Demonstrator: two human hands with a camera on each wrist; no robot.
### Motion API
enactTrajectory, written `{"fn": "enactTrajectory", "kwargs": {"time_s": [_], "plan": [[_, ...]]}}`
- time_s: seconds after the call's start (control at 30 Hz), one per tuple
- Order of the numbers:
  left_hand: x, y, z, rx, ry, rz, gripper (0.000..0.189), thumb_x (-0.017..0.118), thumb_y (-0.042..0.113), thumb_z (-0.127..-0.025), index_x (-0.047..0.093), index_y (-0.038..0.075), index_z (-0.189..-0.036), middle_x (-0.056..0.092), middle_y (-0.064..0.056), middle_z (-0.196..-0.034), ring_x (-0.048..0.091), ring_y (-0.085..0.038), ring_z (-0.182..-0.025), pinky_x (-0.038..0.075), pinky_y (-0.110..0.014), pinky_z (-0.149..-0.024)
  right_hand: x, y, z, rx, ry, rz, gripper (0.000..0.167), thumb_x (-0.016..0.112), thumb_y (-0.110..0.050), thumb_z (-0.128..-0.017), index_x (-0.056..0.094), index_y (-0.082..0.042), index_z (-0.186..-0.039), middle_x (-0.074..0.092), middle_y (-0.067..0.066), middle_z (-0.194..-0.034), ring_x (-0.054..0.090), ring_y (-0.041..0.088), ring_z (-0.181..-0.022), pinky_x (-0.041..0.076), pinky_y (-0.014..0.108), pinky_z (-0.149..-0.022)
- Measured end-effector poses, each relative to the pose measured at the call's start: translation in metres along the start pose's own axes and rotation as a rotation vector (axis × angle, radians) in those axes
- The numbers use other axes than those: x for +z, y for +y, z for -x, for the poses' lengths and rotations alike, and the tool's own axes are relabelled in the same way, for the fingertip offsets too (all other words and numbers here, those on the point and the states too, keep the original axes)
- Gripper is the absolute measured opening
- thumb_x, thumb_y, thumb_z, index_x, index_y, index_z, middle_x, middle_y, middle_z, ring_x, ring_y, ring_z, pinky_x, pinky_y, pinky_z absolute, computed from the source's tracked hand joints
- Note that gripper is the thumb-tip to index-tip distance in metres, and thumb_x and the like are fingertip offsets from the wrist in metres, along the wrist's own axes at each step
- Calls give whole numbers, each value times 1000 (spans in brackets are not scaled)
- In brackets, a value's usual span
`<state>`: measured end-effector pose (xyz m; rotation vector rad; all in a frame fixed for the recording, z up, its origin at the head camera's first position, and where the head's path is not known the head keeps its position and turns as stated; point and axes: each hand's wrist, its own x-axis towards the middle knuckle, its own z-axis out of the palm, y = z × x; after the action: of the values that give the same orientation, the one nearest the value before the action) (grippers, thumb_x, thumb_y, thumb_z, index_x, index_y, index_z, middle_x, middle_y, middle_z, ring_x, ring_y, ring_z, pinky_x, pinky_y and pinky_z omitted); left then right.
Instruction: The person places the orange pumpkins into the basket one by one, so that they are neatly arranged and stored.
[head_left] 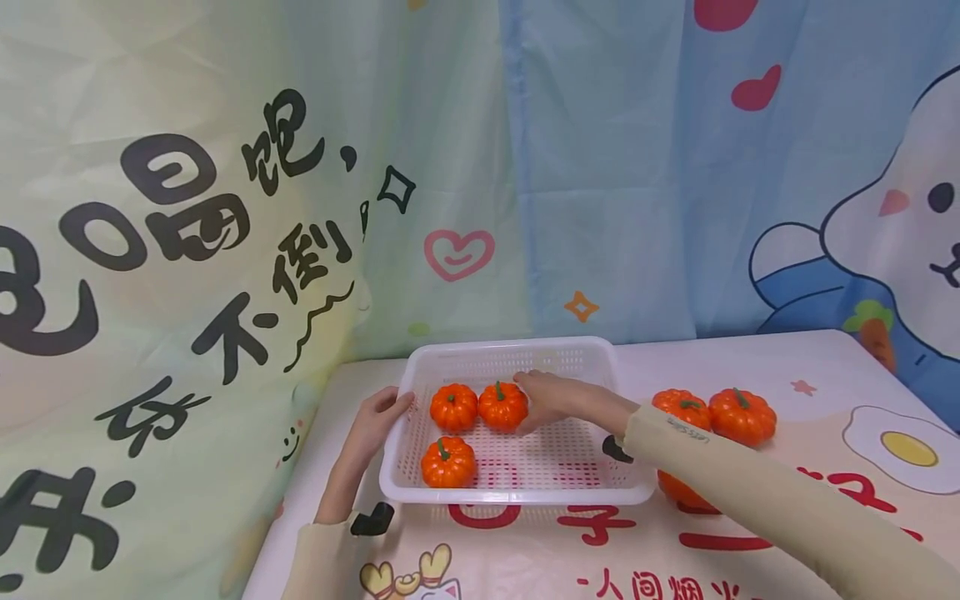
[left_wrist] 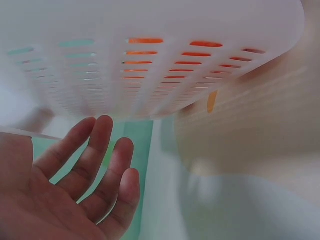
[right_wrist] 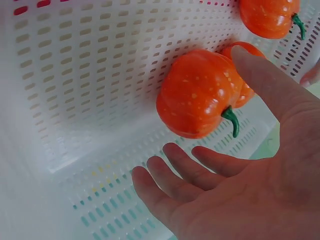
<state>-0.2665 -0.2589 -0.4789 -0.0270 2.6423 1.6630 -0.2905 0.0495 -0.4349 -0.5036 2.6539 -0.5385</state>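
A white perforated plastic basket [head_left: 517, 496] stands on the table with three small orange pumpkins in it: one at the back left [head_left: 453, 407], one beside it [head_left: 502, 407] and one at the front left [head_left: 448, 462]. My left hand [head_left: 378, 421] holds the basket's left rim, its thumb over the edge and its fingers [left_wrist: 102, 135] along the outer wall. Inside the basket, my right hand [head_left: 551, 398] is spread beside the second back pumpkin. In the right wrist view its thumb overlaps the pumpkins, and the other fingers [right_wrist: 175, 175] lie apart from the nearest one [right_wrist: 197, 95].
Right of the basket, more orange pumpkins sit on the table: two at the back [head_left: 742, 417] [head_left: 681, 404] and one nearer [head_left: 684, 492], partly covered by the right sleeve [head_left: 750, 492]. A printed cloth backdrop [head_left: 600, 167] hangs behind the table [head_left: 810, 358].
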Motion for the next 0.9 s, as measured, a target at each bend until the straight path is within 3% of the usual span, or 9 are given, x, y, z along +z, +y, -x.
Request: {"fn": "enactTrajectory", "kwargs": {"time_s": [0.6,0.9], "plan": [[1,0,1,3,5,-9,35,62,38,-99,67,10,-119,71,-15,-112,69,-20,-86,62,-35,-77,-45,14,40,-169,37,-51,88,80,-37,-84,36,-1,-152,49,21,-149,48,39,-136,43,58,-110],[1,0,-2,4,18,5,36,62,36,-99,68,5,-117,71,-16,-107,67,-15,-79,61,-30,-71,-54,25,56,-209,90,-220,90,81,-40,-83,35,-10,-154,46,16,-154,44,38,-140,47,60,-105]]}}
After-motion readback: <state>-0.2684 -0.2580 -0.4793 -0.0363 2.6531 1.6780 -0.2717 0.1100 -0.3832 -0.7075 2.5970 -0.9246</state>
